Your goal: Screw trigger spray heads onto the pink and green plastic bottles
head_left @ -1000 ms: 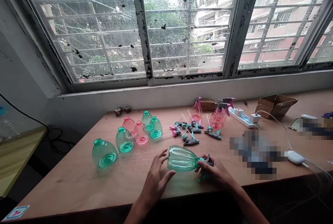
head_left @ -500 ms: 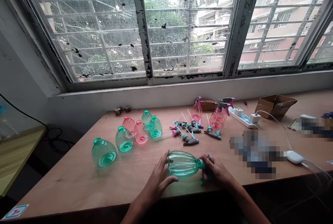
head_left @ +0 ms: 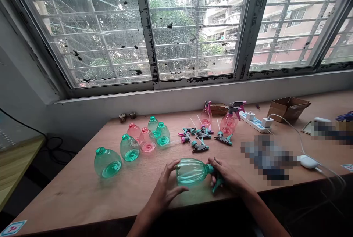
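Note:
A clear green spray bottle [head_left: 191, 172] lies on its side in the air above the front of the table, its base to the left. My left hand [head_left: 167, 185] is curved about the base, fingers at the upper edge and thumb below. At the neck, my right hand [head_left: 224, 174] is closed around the trigger sprayer [head_left: 217, 185], whose green trigger points down. The sprayer sits on the bottle's neck; my fingers hide most of it. Behind my hands lie several loose trigger sprayers [head_left: 200, 146] with thin tubes.
Open green bottles [head_left: 108, 163] and pink bottles [head_left: 147, 141] stand at the left. Pink bottles with sprayers [head_left: 228, 122] stand at the back, near a power strip [head_left: 255, 123] and a cardboard box [head_left: 288, 110]. A white cable runs to a white device [head_left: 309, 161] at right.
My right hand has turned at the neck, and the green trigger shows more now. The bottle stays level between my hands. The whole view has shifted slightly.

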`<control>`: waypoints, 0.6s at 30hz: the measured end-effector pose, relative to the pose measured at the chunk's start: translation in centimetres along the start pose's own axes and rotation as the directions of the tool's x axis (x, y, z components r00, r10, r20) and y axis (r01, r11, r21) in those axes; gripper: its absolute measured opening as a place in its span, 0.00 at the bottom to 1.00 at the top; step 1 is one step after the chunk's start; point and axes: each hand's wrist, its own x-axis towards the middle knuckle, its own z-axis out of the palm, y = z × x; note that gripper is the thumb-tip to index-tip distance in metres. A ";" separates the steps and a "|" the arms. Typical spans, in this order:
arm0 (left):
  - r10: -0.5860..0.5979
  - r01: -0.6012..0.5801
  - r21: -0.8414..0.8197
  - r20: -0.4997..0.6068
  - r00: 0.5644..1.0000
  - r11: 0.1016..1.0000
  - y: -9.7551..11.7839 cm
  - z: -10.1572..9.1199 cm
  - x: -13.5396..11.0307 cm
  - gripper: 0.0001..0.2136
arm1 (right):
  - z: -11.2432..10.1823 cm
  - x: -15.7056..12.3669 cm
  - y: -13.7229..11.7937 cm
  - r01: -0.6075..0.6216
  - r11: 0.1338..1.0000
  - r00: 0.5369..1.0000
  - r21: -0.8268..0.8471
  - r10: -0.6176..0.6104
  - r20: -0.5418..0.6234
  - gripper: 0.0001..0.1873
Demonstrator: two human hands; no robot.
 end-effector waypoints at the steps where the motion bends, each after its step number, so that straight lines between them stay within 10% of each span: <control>1: -0.031 0.031 -0.039 0.004 1.000 0.999 0.1 0.0 0.2 0.34 | 0.1 0.1 -0.1 0.023 1.000 1.000 0.010 -0.023 -0.011 0.26; 7: -0.160 0.157 -0.233 0.007 0.987 0.960 0.3 0.0 0.4 0.33 | 0.5 0.0 0.3 0.183 0.980 0.978 0.073 -0.174 -0.113 0.26; 13: -0.104 0.107 -0.052 0.062 0.993 0.993 -0.3 0.2 0.1 0.37 | -0.5 -0.7 -0.8 0.252 0.967 0.949 0.051 -0.236 -0.211 0.24; 18: -0.085 0.081 0.056 0.083 0.993 0.995 -0.6 0.5 -0.2 0.38 | -4.4 -4.1 -6.3 0.384 0.891 0.804 -0.244 -0.452 -0.385 0.22</control>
